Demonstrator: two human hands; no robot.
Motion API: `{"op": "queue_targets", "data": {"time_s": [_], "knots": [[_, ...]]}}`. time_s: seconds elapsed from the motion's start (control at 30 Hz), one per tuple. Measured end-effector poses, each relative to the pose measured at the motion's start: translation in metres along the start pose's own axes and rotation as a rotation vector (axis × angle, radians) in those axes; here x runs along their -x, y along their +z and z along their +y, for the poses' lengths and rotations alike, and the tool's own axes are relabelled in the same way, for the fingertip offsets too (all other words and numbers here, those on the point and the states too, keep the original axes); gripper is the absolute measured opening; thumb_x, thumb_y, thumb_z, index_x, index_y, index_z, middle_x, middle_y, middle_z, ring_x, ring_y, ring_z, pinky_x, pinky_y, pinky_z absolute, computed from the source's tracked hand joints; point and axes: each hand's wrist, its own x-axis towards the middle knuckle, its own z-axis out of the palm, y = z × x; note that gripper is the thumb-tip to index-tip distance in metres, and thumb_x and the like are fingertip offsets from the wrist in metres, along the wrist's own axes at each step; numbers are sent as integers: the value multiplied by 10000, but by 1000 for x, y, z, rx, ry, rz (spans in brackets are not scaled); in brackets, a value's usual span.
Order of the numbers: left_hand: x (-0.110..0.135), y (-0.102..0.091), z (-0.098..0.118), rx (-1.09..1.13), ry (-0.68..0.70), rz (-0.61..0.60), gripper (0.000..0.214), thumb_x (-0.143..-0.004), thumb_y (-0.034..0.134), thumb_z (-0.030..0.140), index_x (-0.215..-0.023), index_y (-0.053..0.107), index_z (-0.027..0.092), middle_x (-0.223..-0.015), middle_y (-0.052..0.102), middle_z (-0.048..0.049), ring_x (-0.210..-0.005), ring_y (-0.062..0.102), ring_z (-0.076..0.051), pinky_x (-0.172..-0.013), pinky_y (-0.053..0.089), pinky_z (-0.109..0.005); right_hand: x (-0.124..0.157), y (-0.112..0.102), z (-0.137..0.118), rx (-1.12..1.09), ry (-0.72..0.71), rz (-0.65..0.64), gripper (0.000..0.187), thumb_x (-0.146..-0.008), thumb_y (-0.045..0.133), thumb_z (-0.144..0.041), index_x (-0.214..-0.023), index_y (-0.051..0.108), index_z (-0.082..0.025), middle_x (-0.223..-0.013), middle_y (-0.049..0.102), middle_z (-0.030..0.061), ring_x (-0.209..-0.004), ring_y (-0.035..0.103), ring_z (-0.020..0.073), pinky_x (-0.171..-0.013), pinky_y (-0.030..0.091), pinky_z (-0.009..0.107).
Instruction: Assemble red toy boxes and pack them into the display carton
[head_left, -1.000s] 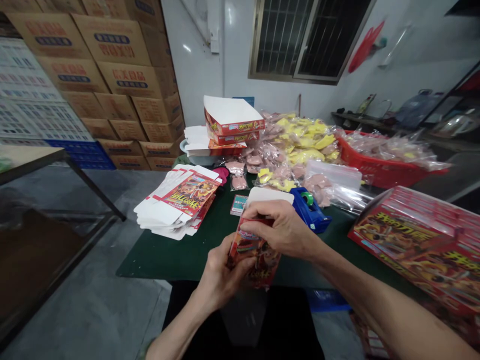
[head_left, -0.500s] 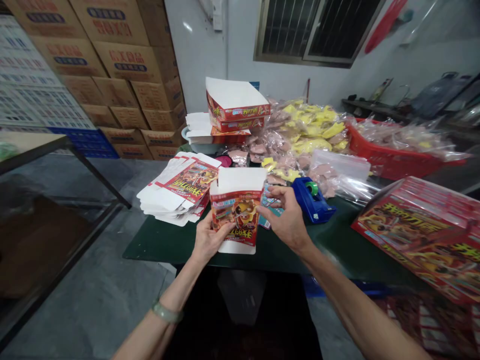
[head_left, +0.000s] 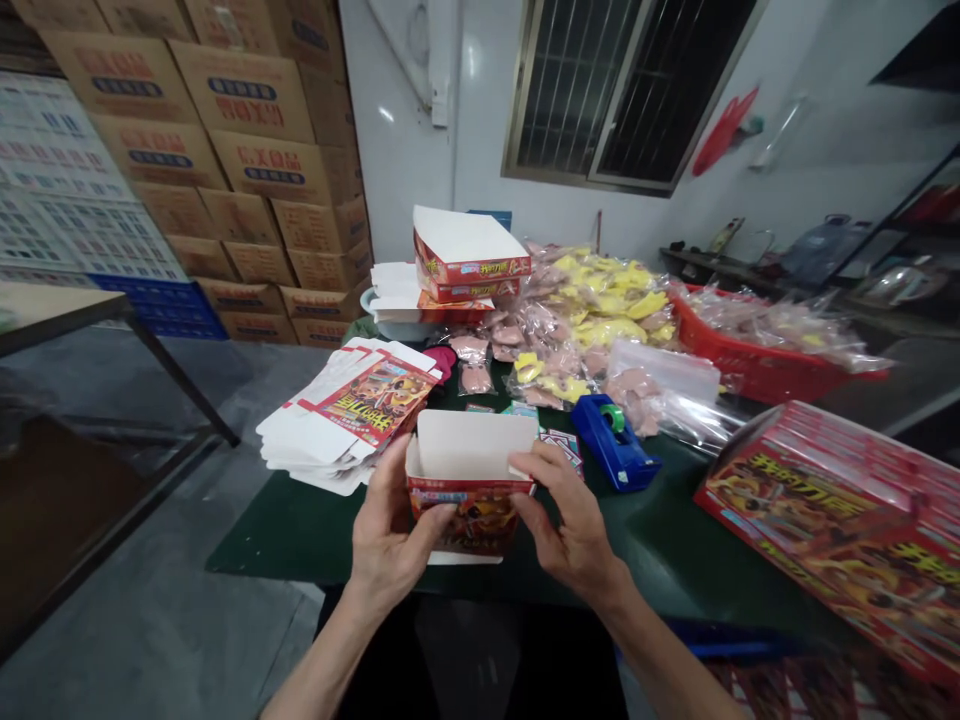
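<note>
A small red printed carton [head_left: 472, 518] is held upright over the near edge of the green table, its white top flap raised and its mouth open toward me. My left hand [head_left: 394, 535] grips the left side, thumb across the printed front. On the right side, my right hand [head_left: 562, 520] pinches the upper corner between thumb and fingers. A pile of flattened cartons [head_left: 352, 410] lies to the left of it. Just beyond my right hand are a blue tape dispenser [head_left: 616, 445] and some small printed cards [head_left: 562, 447].
Bagged pink and yellow pieces [head_left: 592, 310] heap across the table's back, beside a red basket [head_left: 757, 355]. Finished-looking red boxes [head_left: 817, 500] stand at the right. Open display boxes [head_left: 472, 260] are stacked at the back. Brown cardboard boxes [head_left: 255, 100] line the wall.
The carton has gone from flatter to opened out, its mouth now tipped toward me. My right hand has come in from beside it and taken hold of its right side. The view has tilted up.
</note>
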Motion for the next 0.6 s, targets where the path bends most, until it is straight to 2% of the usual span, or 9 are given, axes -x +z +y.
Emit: {"op": "queue_targets", "data": {"time_s": [0.1, 0.2, 0.27, 0.33, 0.4, 0.47, 0.53, 0.6], "knots": [[-9, 2, 5, -90, 250, 47, 381, -777, 634, 190, -1151, 580, 232, -1132, 640, -54, -1046, 603, -195, -892, 491, -304, -2, 1, -4, -48, 35, 77, 316, -876, 437, -97, -1146, 525, -237, -1141, 504, 89, -1035, 551, 186, -852, 479, 318], [-14, 4, 9, -159, 297, 110, 208, -833, 545, 159, -992, 666, 217, -1028, 671, -38, -999, 614, -180, -875, 481, -294, -4, 2, -7, -113, 104, 125, 276, -883, 424, -84, -1053, 577, -239, -1108, 507, 69, -1014, 546, 169, -854, 460, 300], [-17, 8, 12, -125, 213, 134, 179, -848, 526, 166, -908, 689, 207, -962, 686, -30, -962, 623, -170, -863, 477, -274, -6, 2, -8, -171, 157, 115, 242, -886, 438, -103, -1012, 588, -245, -1033, 528, 47, -974, 547, 153, -833, 459, 275], [-19, 12, 16, 36, 65, 121, 137, -844, 552, 205, -895, 680, 209, -906, 691, -18, -897, 637, -154, -814, 486, -242, -8, -1, -7, -276, 238, 116, 241, -892, 450, -135, -1067, 550, -268, -991, 533, 29, -918, 555, 137, -782, 474, 246], [-23, 15, 22, 292, -112, 85, 184, -833, 581, 247, -1011, 625, 236, -907, 688, -9, -817, 646, -138, -735, 504, -226, -10, -5, -5, -411, 331, 92, 353, -898, 457, -168, -1222, 431, -305, -978, 530, 19, -857, 565, 127, -726, 492, 232], [-28, 16, 29, 517, -252, 38, 324, -820, 601, 262, -1139, 544, 272, -924, 684, -9, -756, 650, -130, -678, 515, -227, -11, -10, -2, -504, 385, 3, 445, -903, 459, -197, -1314, 334, -316, -995, 534, 23, -842, 571, 130, -708, 500, 235], [-32, 17, 34, 623, -320, -26, 339, -802, 623, 246, -1132, 551, 269, -909, 683, -13, -733, 650, -127, -663, 519, -228, -11, -13, 3, -499, 384, -77, 401, -907, 458, -211, -1289, 387, -306, -1022, 542, 30, -876, 570, 140, -721, 496, 238], [-33, 19, 36, 634, -322, -62, 179, -793, 630, 213, -970, 625, 237, -887, 684, -15, -732, 647, -124, -660, 514, -218, -10, -12, 7, -427, 339, -61, 285, -907, 457, -196, -1174, 492, -292, -1028, 552, 28, -936, 559, 148, -780, 481, 251]]}}
